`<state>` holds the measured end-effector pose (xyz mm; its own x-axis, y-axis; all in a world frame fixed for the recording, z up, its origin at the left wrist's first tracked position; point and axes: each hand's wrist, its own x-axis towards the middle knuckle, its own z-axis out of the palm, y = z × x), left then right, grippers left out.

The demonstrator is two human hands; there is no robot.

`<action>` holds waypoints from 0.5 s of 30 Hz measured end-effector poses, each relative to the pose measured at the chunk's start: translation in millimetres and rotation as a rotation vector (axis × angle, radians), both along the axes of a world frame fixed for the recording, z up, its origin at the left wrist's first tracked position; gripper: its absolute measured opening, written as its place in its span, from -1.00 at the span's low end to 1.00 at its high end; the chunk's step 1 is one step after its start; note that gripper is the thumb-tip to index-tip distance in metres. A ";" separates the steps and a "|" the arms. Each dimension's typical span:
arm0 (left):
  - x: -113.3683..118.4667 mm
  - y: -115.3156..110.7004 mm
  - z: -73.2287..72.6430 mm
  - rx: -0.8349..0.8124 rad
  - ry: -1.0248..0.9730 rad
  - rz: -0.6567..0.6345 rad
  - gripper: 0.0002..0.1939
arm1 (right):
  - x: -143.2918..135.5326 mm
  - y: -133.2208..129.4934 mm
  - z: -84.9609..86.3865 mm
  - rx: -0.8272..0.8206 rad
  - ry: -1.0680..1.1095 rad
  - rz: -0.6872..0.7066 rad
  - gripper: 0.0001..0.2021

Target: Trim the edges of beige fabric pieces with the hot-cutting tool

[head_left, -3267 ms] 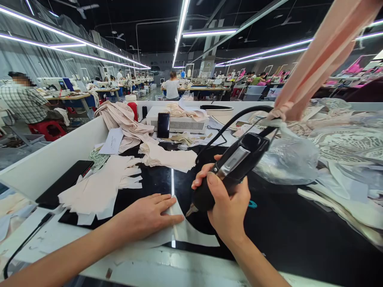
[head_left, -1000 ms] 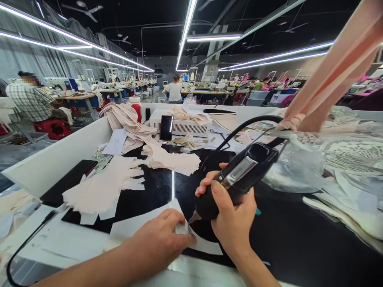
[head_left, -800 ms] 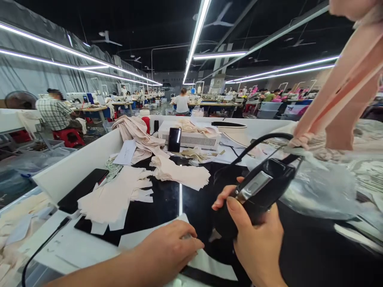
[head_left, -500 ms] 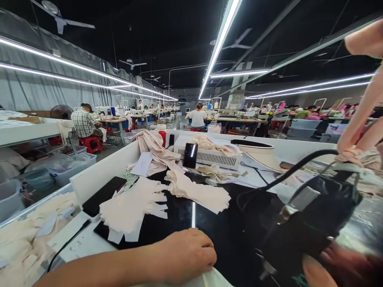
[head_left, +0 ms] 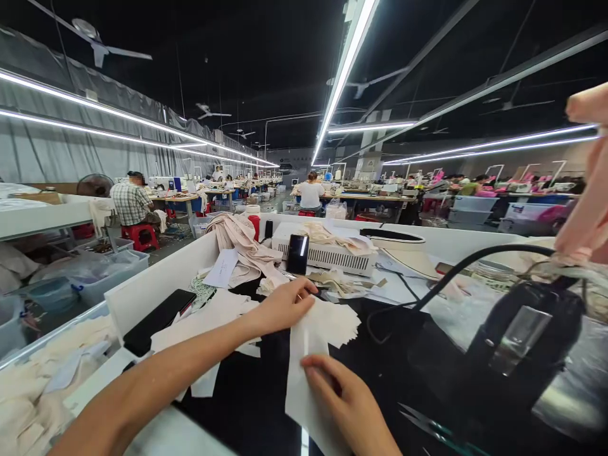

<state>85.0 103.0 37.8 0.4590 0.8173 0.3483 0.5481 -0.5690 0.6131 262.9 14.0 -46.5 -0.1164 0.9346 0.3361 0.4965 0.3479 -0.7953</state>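
Note:
A white, translucent strip of cloth-like material [head_left: 301,399] runs lengthwise over the black tabletop [head_left: 247,392]. My left hand [head_left: 280,307] reaches forward to its far end, thumb and forefinger closed there beside a stack of cut cream fabric pieces [head_left: 339,322]. Lower down, the thumb and fingertips of my right hand [head_left: 354,399] pinch the strip's surface. Under my left forearm lies another pile of cream fabric pieces [head_left: 204,320]. To the right of my right hand, thread snips [head_left: 434,430] rest on the black surface.
A black machine [head_left: 532,342] with a thick cable stands at right, with pink cloth [head_left: 582,209] above it. A phone [head_left: 297,254] leans against a white vented box [head_left: 339,253]. Another dark phone [head_left: 159,322] lies left. A white partition [head_left: 156,272] edges the table.
My left hand has moved forward from the near table to the fabric stack. My right hand has come from the right onto the white strip. The snips now lie on the table.

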 end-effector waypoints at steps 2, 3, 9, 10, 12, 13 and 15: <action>-4.8 21.8 5.5 -0.005 -0.040 0.056 -0.72 | 5.3 27.6 10.3 0.039 0.019 -0.103 -0.61; -7.6 32.0 7.7 -0.008 -0.054 0.083 -0.72 | 9.5 41.2 15.5 0.060 0.026 -0.154 -0.57; -21.8 72.0 4.3 -0.029 -0.051 0.188 -0.73 | 33.8 104.3 26.0 0.124 0.037 -0.352 -0.52; -22.8 74.9 0.0 -0.034 -0.041 0.196 -0.70 | 36.6 111.5 23.7 0.130 0.025 -0.377 -0.56; -23.4 77.9 -11.3 -0.049 -0.017 0.205 -0.68 | 41.4 123.9 17.2 0.140 -0.014 -0.421 -0.66; -23.2 78.3 -17.9 -0.057 -0.005 0.208 -0.67 | 43.4 129.2 13.5 0.146 -0.040 -0.438 -0.70; -22.0 77.7 -31.6 -0.077 0.021 0.212 -0.67 | 46.0 137.7 6.2 0.172 -0.097 -0.467 -0.73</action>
